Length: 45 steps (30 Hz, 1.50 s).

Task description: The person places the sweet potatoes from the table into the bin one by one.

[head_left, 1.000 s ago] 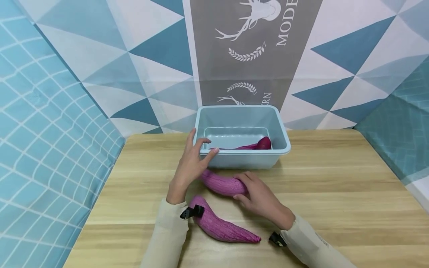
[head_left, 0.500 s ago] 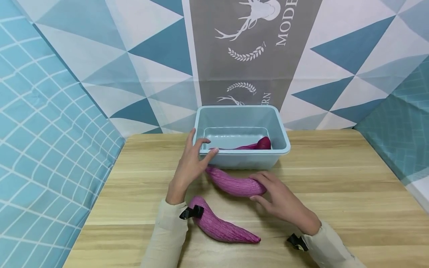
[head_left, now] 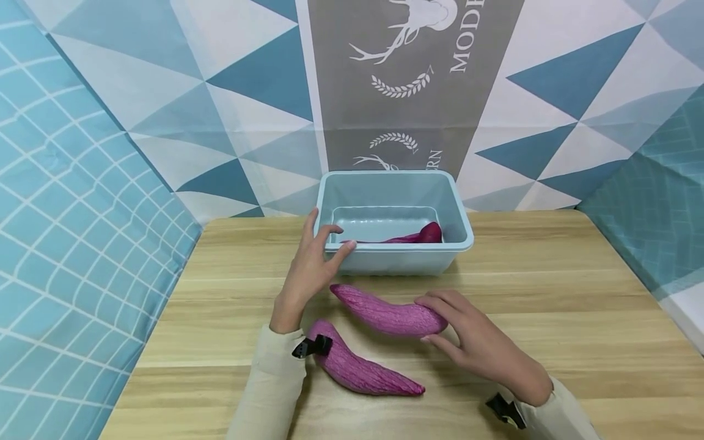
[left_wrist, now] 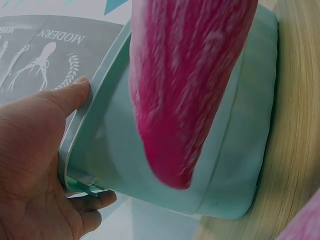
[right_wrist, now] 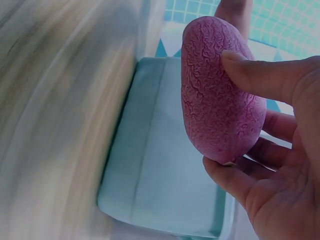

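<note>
My right hand point(head_left: 467, 330) grips a wrinkled purple sweet potato point(head_left: 385, 313) by its thick, rounded end, thumb on one side and fingers on the other. Its tapered tip points left, in front of the light-blue plastic bin point(head_left: 396, 261). In the left wrist view that sweet potato point(left_wrist: 185, 100) hangs across the bin's outer wall. My left hand point(head_left: 310, 269) holds the bin's rim at the near left corner, thumb over the edge and fingers round it. A second purple sweet potato point(head_left: 360, 366) lies on the table beside my left forearm.
Inside the bin, along its near wall, lies a darker magenta piece point(head_left: 431, 233) with a rounded end, partly hidden by the rim. The bin stands at the back of the wood-grain table point(head_left: 550, 293), against a patterned cloth backdrop point(head_left: 264, 122).
My right hand has moved right and toward me, carrying the sweet potato away from my left hand. The left hand keeps its hold on the bin; the other sweet potato stays put.
</note>
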{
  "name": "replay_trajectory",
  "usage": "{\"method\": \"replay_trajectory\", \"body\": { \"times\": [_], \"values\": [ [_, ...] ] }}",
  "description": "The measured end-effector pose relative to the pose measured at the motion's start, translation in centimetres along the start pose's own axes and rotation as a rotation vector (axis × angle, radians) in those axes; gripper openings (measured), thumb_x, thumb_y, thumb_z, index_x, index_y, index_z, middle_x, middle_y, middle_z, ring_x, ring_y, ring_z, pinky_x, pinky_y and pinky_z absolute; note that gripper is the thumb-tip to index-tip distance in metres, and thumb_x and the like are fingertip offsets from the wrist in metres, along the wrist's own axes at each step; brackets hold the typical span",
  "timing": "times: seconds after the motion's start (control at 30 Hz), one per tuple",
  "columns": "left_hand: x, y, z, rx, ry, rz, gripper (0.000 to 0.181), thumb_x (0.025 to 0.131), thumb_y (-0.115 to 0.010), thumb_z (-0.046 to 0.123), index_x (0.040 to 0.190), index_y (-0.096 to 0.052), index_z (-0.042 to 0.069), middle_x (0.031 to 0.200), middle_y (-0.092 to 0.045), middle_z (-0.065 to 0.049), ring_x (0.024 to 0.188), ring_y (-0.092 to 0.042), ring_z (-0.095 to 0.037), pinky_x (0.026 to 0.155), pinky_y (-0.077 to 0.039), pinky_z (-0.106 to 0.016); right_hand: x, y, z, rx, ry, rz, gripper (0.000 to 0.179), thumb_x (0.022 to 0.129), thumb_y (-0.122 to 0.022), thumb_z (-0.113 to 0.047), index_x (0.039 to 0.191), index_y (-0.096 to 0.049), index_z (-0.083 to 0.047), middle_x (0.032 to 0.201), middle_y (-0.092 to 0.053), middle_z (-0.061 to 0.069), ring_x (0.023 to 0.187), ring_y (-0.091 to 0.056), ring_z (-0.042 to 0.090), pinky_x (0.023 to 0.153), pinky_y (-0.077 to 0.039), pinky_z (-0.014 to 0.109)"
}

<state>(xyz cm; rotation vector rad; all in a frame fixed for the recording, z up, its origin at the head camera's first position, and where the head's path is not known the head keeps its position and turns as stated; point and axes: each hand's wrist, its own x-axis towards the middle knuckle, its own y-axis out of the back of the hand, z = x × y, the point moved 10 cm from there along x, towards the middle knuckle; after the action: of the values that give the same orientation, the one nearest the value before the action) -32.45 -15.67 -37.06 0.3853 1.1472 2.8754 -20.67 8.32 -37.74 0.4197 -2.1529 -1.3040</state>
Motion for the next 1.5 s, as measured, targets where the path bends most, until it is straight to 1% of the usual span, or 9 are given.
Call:
{"method": "replay_trajectory", "body": {
  "times": [0.17,0.37,0.57,0.63,0.73,0.87,1.03,1.2,1.5],
  "values": [
    [0.1,0.3,0.1,0.003,-0.006,0.01,0.048,0.097,-0.057,0.058,0.127,-0.056,0.021,0.172,-0.002,-0.009,0.15,-0.03,-0.046,0.11,-0.04,-0.066,-0.5,1.4,-0.7,-0.046,0.027,0.019,0.058,0.085,-0.082,-0.023,0.137,-0.058,-0.019,0.134,-0.06,0.0,0.122,-0.06,0.019,0.096,-0.057,0.042],
    [-0.1,0.3,0.1,-0.004,-0.017,0.018,0.046,0.097,-0.059,0.056,0.126,-0.057,0.021,0.171,-0.004,-0.01,0.149,-0.033,-0.046,0.107,-0.043,-0.065,-1.1,3.1,-0.5,-0.074,0.004,0.06,0.06,0.082,-0.084,-0.024,0.136,-0.059,-0.018,0.134,-0.06,-0.002,0.121,-0.059,0.017,0.094,-0.057,0.042],
    [-0.3,-0.2,-0.2,-0.006,-0.01,0.019,0.045,0.097,-0.059,0.056,0.124,-0.057,0.021,0.171,-0.005,-0.011,0.148,-0.034,-0.046,0.105,-0.043,-0.067,-1.5,4.6,0.5,0.017,0.014,0.093,0.063,0.082,-0.084,-0.02,0.138,-0.057,-0.023,0.134,-0.06,-0.008,0.122,-0.056,0.009,0.102,-0.045,0.012],
    [-0.3,-0.2,-0.2,-0.006,-0.014,0.018,0.044,0.097,-0.059,0.056,0.124,-0.057,0.021,0.171,-0.005,-0.012,0.148,-0.034,-0.046,0.106,-0.043,-0.067,-1.6,5.1,0.9,0.058,0.021,0.106,0.065,0.081,-0.085,-0.017,0.139,-0.056,-0.023,0.134,-0.06,-0.008,0.122,-0.055,0.007,0.102,-0.04,0.007],
    [-0.3,-0.2,-0.1,-0.002,-0.016,0.022,0.044,0.097,-0.059,0.056,0.124,-0.057,0.021,0.171,-0.005,-0.011,0.148,-0.034,-0.047,0.105,-0.044,-0.067,-1.4,6.0,1.1,0.075,0.032,0.137,0.067,0.078,-0.086,-0.011,0.138,-0.057,-0.021,0.133,-0.062,-0.006,0.121,-0.055,0.007,0.1,-0.04,0.005],
    [-0.3,0.0,0.0,-0.001,-0.018,0.032,0.043,0.097,-0.059,0.056,0.123,-0.057,0.022,0.171,-0.006,-0.011,0.148,-0.035,-0.047,0.105,-0.044,-0.066,-0.9,7.0,1.0,0.041,0.058,0.189,0.069,0.075,-0.087,-0.006,0.137,-0.059,-0.016,0.132,-0.062,-0.001,0.119,-0.056,0.011,0.099,-0.039,0.002],
    [-0.2,0.2,0.3,0.0,-0.031,0.038,0.042,0.097,-0.06,0.055,0.123,-0.058,0.022,0.171,-0.007,-0.013,0.148,-0.034,-0.047,0.105,-0.044,-0.066,-0.3,7.9,0.6,0.02,0.116,0.226,0.072,0.072,-0.087,-0.003,0.137,-0.059,-0.013,0.132,-0.062,0.004,0.119,-0.056,0.017,0.104,-0.033,0.0],
    [-0.2,0.1,0.1,-0.002,-0.023,0.041,0.041,0.097,-0.06,0.054,0.123,-0.058,0.022,0.171,-0.007,-0.011,0.149,-0.033,-0.046,0.108,-0.042,-0.066,0.1,8.3,0.8,0.048,0.147,0.217,0.073,0.07,-0.086,0.002,0.137,-0.059,-0.012,0.133,-0.062,0.005,0.122,-0.055,0.012,0.105,-0.033,0.001],
    [-0.1,0.0,0.2,0.002,-0.014,0.03,0.043,0.097,-0.059,0.056,0.124,-0.057,0.022,0.171,-0.006,-0.01,0.149,-0.033,-0.044,0.109,-0.041,-0.065,0.3,9.1,1.4,0.061,0.129,0.228,0.074,0.07,-0.086,0.004,0.136,-0.06,-0.015,0.133,-0.062,0.004,0.123,-0.053,0.005,0.104,-0.033,0.001]
  ]
}}
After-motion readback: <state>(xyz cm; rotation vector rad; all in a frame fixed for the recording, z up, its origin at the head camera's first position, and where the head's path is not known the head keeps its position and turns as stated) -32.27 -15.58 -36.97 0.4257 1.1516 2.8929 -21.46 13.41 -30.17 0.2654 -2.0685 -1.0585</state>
